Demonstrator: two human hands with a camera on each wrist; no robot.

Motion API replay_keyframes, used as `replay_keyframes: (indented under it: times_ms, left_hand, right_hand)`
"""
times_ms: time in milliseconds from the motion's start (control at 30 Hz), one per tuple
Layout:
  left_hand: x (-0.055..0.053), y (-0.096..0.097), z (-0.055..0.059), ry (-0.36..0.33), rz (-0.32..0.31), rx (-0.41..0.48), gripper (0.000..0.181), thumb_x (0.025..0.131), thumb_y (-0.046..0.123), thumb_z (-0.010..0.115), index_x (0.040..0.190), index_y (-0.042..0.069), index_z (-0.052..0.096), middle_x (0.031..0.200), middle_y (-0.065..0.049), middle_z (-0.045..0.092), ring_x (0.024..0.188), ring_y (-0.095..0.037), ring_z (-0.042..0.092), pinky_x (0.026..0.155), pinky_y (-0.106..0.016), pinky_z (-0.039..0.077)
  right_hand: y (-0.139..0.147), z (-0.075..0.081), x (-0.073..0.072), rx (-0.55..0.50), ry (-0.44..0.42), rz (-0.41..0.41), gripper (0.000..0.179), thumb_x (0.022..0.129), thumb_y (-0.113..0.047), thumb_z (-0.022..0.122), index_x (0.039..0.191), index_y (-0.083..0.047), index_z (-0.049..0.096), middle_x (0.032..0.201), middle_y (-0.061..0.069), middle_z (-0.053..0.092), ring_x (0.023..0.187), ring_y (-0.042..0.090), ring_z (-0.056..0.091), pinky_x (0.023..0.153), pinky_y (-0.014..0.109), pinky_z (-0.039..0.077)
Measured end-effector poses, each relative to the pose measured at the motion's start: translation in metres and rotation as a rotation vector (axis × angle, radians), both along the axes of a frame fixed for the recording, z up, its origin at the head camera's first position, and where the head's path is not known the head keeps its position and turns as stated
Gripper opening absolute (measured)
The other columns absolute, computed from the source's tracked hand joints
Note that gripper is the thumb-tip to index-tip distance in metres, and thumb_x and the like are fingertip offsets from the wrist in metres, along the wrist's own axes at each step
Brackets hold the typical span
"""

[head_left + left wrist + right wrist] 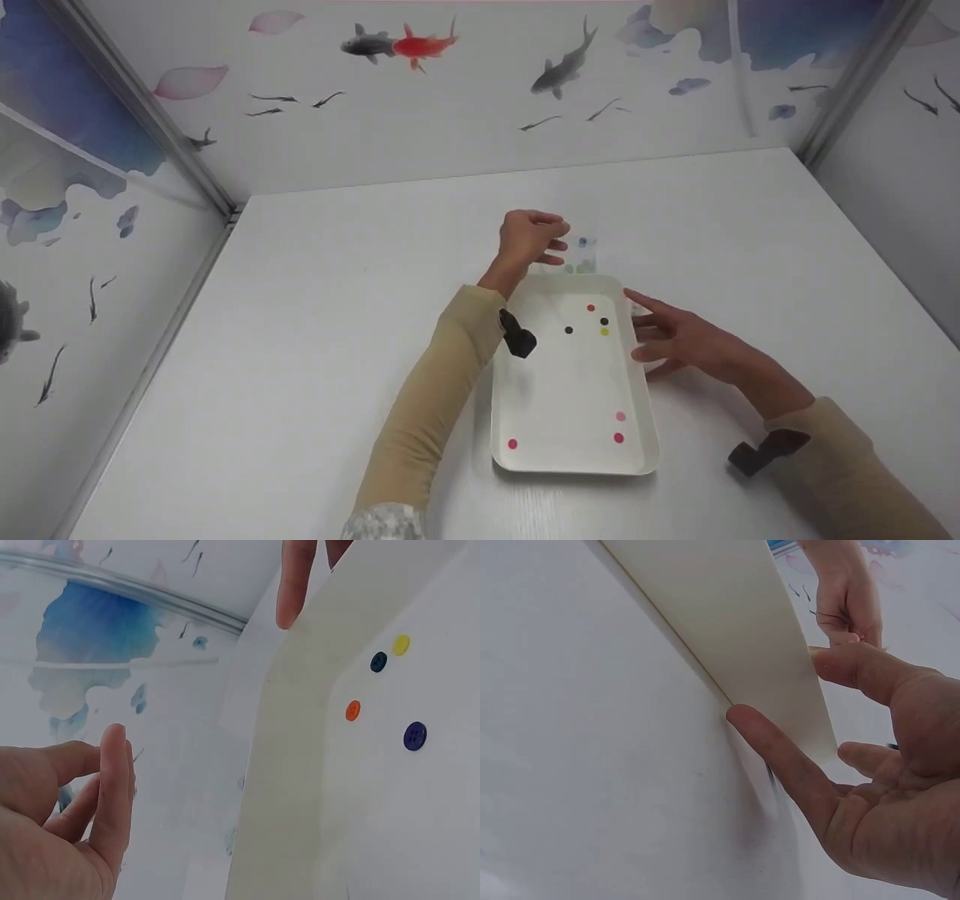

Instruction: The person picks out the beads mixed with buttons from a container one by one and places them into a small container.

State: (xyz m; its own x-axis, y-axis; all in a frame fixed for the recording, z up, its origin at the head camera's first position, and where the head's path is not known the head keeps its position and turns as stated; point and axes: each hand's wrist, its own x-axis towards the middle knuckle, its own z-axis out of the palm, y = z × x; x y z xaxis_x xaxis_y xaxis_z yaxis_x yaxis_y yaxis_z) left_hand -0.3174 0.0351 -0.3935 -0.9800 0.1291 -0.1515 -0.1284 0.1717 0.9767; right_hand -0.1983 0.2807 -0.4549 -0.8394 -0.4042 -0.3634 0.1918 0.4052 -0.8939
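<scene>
My left hand [529, 240] is over the far end of a white tray [555, 382], its thumb and index finger brought together. A tiny red button-like piece [861, 637] shows at those fingertips in the right wrist view; its shape is mostly hidden. My right hand [690, 341] has its fingers spread along the tray's right side, with fingertips against the outer wall. Inside the tray lie several round buttons: a red one [591, 308], a yellow one [604, 331], a dark one [415, 736] and a pink one [620, 416] among them.
Just beyond the tray's far edge lies a clear plastic bag [589, 259] with green and blue pieces, partly behind my left hand. White panels painted with fish [566, 71] enclose the white table [315, 337] at the back and sides.
</scene>
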Motion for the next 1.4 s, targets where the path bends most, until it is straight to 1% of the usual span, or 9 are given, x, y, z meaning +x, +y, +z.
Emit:
replay_keyframes:
  times_ms: [167, 333, 400, 533, 633, 733, 967, 1133, 1400]
  left_hand:
    - [-0.003, 0.001, -0.003, 0.019, 0.023, -0.026, 0.02, 0.095, 0.014, 0.069, 0.112, 0.003, 0.071, 0.104, -0.01, 0.074, 0.078, -0.017, 0.074, 0.063, -0.026, 0.063]
    - [-0.005, 0.006, -0.006, 0.035, 0.026, -0.06, 0.021, 0.095, 0.014, 0.069, 0.113, 0.004, 0.07, 0.104, -0.01, 0.074, 0.077, -0.016, 0.073, 0.062, -0.024, 0.063]
    - [-0.006, 0.007, -0.007, 0.038, 0.027, -0.057, 0.021, 0.095, 0.014, 0.069, 0.113, 0.004, 0.071, 0.104, -0.01, 0.074, 0.076, -0.016, 0.074, 0.061, -0.024, 0.062]
    - [-0.008, 0.01, -0.008, 0.053, 0.03, -0.021, 0.022, 0.094, 0.012, 0.069, 0.113, 0.001, 0.072, 0.104, -0.011, 0.075, 0.075, -0.018, 0.074, 0.059, -0.025, 0.062]
    - [-0.01, 0.011, -0.008, 0.058, 0.028, -0.017, 0.024, 0.094, 0.01, 0.069, 0.116, -0.001, 0.071, 0.105, -0.011, 0.075, 0.073, -0.016, 0.074, 0.058, -0.025, 0.062]
    - [-0.011, 0.012, -0.009, 0.059, 0.029, -0.041, 0.026, 0.095, 0.01, 0.068, 0.119, -0.001, 0.07, 0.104, -0.011, 0.075, 0.07, -0.014, 0.072, 0.058, -0.025, 0.062]
    - [-0.013, 0.015, -0.014, 0.087, 0.049, -0.089, 0.025, 0.094, 0.007, 0.068, 0.117, -0.003, 0.07, 0.099, -0.014, 0.076, 0.064, -0.012, 0.068, 0.055, -0.024, 0.061]
    - [-0.013, 0.016, -0.018, 0.085, 0.06, -0.108, 0.026, 0.095, 0.007, 0.067, 0.118, -0.004, 0.069, 0.1, -0.014, 0.076, 0.062, -0.01, 0.067, 0.055, -0.022, 0.061]
    - [-0.014, 0.014, -0.018, 0.077, 0.065, -0.103, 0.023, 0.094, 0.007, 0.068, 0.116, -0.001, 0.07, 0.1, -0.014, 0.076, 0.067, -0.012, 0.071, 0.056, -0.023, 0.061]
  right_hand:
    - [0.0, 0.0, -0.001, -0.001, -0.004, 0.005, 0.098, 0.089, -0.025, 0.076, 0.162, -0.033, 0.012, 0.16, 0.022, 0.032, 0.143, 0.043, 0.042, 0.091, 0.044, 0.062]
    - [0.0, -0.001, -0.002, 0.009, 0.001, 0.002, 0.098, 0.089, -0.025, 0.076, 0.162, -0.032, 0.011, 0.16, 0.023, 0.032, 0.142, 0.043, 0.043, 0.09, 0.045, 0.062]
    - [0.0, -0.002, -0.002, 0.021, 0.004, 0.0, 0.098, 0.088, -0.026, 0.076, 0.162, -0.032, 0.012, 0.159, 0.023, 0.033, 0.141, 0.043, 0.045, 0.089, 0.045, 0.062]
    - [-0.002, -0.003, -0.001, 0.001, 0.0, -0.006, 0.098, 0.088, -0.023, 0.076, 0.162, -0.032, 0.012, 0.159, 0.023, 0.033, 0.14, 0.042, 0.045, 0.089, 0.045, 0.062]
    - [-0.002, -0.002, -0.001, -0.026, -0.007, -0.007, 0.099, 0.088, -0.02, 0.076, 0.162, -0.031, 0.012, 0.159, 0.023, 0.033, 0.141, 0.041, 0.044, 0.089, 0.046, 0.062]
    - [-0.003, -0.001, -0.001, -0.014, -0.004, -0.008, 0.099, 0.088, -0.021, 0.077, 0.162, -0.032, 0.012, 0.159, 0.023, 0.033, 0.141, 0.041, 0.045, 0.088, 0.045, 0.063]
    - [-0.001, -0.004, -0.001, 0.007, 0.014, -0.004, 0.1, 0.088, -0.024, 0.077, 0.162, -0.031, 0.012, 0.159, 0.024, 0.033, 0.137, 0.042, 0.048, 0.087, 0.045, 0.063]
    - [-0.002, -0.006, -0.002, 0.016, 0.011, -0.008, 0.098, 0.087, -0.025, 0.077, 0.162, -0.032, 0.013, 0.159, 0.022, 0.034, 0.136, 0.04, 0.05, 0.087, 0.044, 0.063]
    - [-0.002, 0.0, 0.0, 0.019, 0.025, 0.002, 0.098, 0.089, -0.024, 0.076, 0.162, -0.031, 0.012, 0.159, 0.024, 0.033, 0.139, 0.043, 0.046, 0.088, 0.044, 0.062]
